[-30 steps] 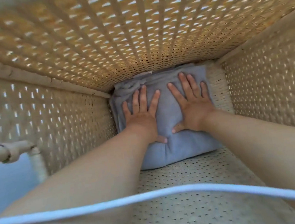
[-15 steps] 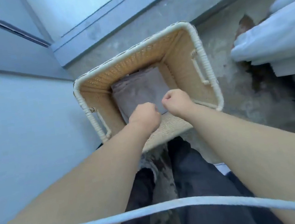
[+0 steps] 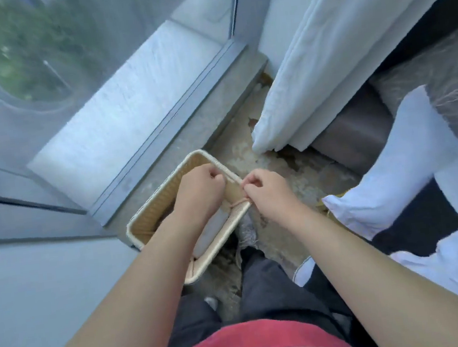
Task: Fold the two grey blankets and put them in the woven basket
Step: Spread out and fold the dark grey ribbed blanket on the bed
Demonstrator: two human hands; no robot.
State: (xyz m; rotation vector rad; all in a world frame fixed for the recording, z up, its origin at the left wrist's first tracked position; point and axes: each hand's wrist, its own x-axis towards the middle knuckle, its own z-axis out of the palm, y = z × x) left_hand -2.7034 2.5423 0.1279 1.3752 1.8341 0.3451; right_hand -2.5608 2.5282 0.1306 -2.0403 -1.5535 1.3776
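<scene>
The woven basket point(image 3: 152, 214) stands on the floor by the window, straight below me. Inside it lies a folded grey blanket point(image 3: 212, 228), mostly hidden under my left forearm. My left hand point(image 3: 199, 189) hovers over the basket with its fingers curled into a fist and holds nothing. Just above the basket's right rim and its handle loop, my right hand point(image 3: 267, 190) has curled fingers too; I see nothing held in it. A second blanket cannot be told apart.
A glass window with a grey sill point(image 3: 158, 115) runs behind the basket. A white curtain point(image 3: 296, 74) hangs at the right. White bedding point(image 3: 394, 177) and a grey furry cushion point(image 3: 445, 77) lie to the right. My dark trouser legs and a grey shoe point(image 3: 247, 232) stand beside the basket.
Both hands lifted off the blanket, curled shut and rose out of the basket. My head pulled back and up, so the basket is now small and far below.
</scene>
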